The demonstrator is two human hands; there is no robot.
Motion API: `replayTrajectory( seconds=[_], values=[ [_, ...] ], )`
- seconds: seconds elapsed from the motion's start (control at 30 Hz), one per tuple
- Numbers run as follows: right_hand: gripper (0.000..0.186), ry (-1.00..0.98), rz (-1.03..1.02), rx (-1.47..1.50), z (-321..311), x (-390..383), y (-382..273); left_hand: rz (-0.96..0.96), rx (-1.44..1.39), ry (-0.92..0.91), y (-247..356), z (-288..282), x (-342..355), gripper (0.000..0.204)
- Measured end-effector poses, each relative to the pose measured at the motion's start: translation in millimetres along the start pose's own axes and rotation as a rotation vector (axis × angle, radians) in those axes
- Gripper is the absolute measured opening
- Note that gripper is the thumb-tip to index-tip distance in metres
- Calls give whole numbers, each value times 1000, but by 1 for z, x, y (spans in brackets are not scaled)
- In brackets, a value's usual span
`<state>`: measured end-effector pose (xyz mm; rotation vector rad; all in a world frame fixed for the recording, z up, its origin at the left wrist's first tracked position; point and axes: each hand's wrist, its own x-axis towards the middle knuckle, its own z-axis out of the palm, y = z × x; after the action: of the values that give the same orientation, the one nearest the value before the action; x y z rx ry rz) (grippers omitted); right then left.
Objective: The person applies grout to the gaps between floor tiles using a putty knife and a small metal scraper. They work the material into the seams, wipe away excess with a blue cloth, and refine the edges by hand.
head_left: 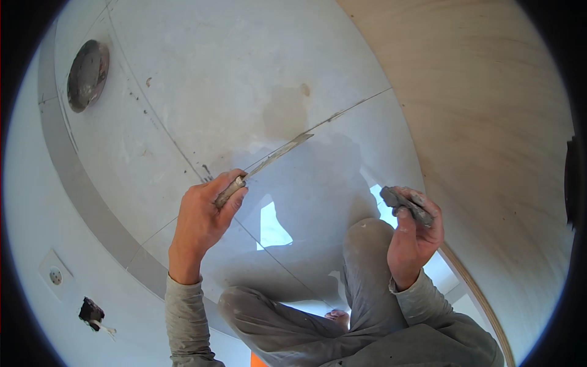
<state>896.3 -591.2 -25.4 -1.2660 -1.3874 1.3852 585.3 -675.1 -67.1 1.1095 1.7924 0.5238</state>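
Note:
My left hand [205, 214] is closed round the handle of a narrow-bladed knife [280, 155], its blade smeared with grey paste. The blade lies along a thin joint [348, 111] between large pale floor tiles [208, 79]; from this view I cannot tell whether it presses on the tile. Over by my raised knee, my right hand [416, 244] pinches a dark grey, limp lump [405, 205], perhaps a rag or sponge; its kind is unclear. Grey smears mark those fingers. At the upper left, away from both hands, sits a shallow round bowl [88, 76] with grey residue inside.
A plywood panel [483, 122] rises along the right side. Along the left runs a white wall with a grey skirting strip [92, 196], a power socket [55, 275] and an open box with loose wires [93, 313]. Damp patches [285, 113] and crumbs mark the tiles.

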Motion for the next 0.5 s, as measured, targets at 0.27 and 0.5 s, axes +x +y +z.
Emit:
replayTrajectory(
  seconds=[0.27,0.5],
  values=[
    [29,27,17,-28,0,-4,7,-205,-49,59,-46,-41,-61,28],
    [31,44,53,-29,2,-4,8,-364,23,111,-77,-72,-127,27]
  ],
)
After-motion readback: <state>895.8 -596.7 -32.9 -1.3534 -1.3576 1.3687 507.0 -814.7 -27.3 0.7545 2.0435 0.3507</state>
